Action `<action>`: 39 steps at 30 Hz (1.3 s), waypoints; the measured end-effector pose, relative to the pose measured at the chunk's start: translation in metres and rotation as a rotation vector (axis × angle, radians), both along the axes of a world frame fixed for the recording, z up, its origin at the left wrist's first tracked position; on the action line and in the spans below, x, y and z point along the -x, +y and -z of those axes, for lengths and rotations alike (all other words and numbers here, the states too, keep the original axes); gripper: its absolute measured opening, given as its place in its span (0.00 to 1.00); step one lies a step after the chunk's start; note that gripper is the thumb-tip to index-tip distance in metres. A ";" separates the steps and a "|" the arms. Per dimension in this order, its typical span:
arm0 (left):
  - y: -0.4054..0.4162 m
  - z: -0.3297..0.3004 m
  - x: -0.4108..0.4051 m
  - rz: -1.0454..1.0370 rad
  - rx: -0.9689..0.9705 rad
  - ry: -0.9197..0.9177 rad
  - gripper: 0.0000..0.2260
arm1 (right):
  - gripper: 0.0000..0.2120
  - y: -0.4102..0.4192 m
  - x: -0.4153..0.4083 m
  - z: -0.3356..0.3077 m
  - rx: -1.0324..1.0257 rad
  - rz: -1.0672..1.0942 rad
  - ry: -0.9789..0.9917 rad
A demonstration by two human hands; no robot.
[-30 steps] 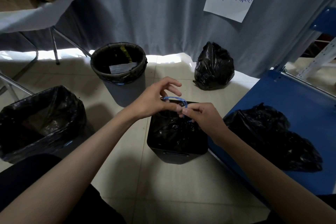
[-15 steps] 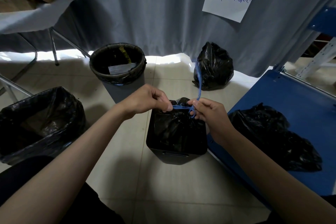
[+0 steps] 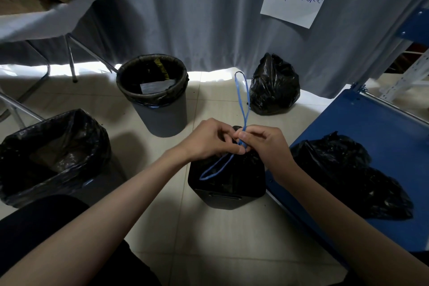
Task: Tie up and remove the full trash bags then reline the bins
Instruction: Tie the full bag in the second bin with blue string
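Observation:
A small black square bin [image 3: 226, 197] stands on the floor in the middle, with a black trash bag [image 3: 246, 169] gathered at its top. Both hands meet just above it. My left hand [image 3: 209, 140] and my right hand [image 3: 267, 143] pinch the bag's blue drawstring [image 3: 241, 100] where its strands cross. One blue loop stands up toward the curtain, another hangs down over the bag. A tied black bag [image 3: 275, 85] sits on the floor behind.
A round grey bin [image 3: 160, 114] with a black liner holds some waste behind the left hand. A large black-lined bin [image 3: 53, 153] is at the left. A blue platform [image 3: 371, 127] at the right carries a crumpled black bag [image 3: 352, 176]. A table leg [image 3: 69, 58] stands far left.
The hands have come closer together over the small bin. The drawstring has gone from one short loop between the fingers to two long loops, one up and one down.

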State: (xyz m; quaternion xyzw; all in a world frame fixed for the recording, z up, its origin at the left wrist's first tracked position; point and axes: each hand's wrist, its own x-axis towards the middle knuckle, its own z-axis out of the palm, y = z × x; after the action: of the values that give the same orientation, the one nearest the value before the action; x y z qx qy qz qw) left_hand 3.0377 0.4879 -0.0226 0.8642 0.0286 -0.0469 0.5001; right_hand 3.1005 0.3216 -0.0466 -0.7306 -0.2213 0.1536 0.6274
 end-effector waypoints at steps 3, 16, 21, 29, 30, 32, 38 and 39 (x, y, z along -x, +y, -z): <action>-0.003 0.004 -0.001 -0.004 0.038 0.002 0.07 | 0.04 0.000 0.001 -0.001 0.003 -0.017 -0.029; -0.002 0.023 -0.006 -0.006 -0.027 0.036 0.06 | 0.02 0.001 -0.001 0.005 0.006 -0.019 -0.032; -0.005 0.016 -0.004 -0.039 0.150 0.114 0.05 | 0.03 -0.002 -0.004 0.003 0.001 -0.007 -0.012; -0.008 0.005 0.001 -0.062 0.258 0.161 0.04 | 0.06 -0.005 -0.001 -0.003 0.068 0.054 -0.052; -0.009 0.005 0.001 -0.058 0.248 0.158 0.04 | 0.07 -0.005 -0.001 -0.003 0.083 0.067 -0.052; -0.009 0.005 0.000 -0.046 0.193 0.156 0.06 | 0.07 -0.004 0.000 -0.002 0.112 0.093 -0.043; -0.018 0.013 -0.004 -0.136 -0.084 -0.017 0.06 | 0.09 -0.004 -0.002 0.001 0.150 0.148 0.013; -0.021 0.015 -0.004 -0.151 -0.160 -0.074 0.07 | 0.09 -0.003 -0.003 0.001 0.150 0.160 0.032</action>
State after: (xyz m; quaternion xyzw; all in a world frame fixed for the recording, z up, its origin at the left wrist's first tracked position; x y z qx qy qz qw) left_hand 3.0412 0.4672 -0.0372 0.8979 0.0787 0.0252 0.4323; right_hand 3.1037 0.3185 -0.0475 -0.7884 -0.1399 0.1308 0.5845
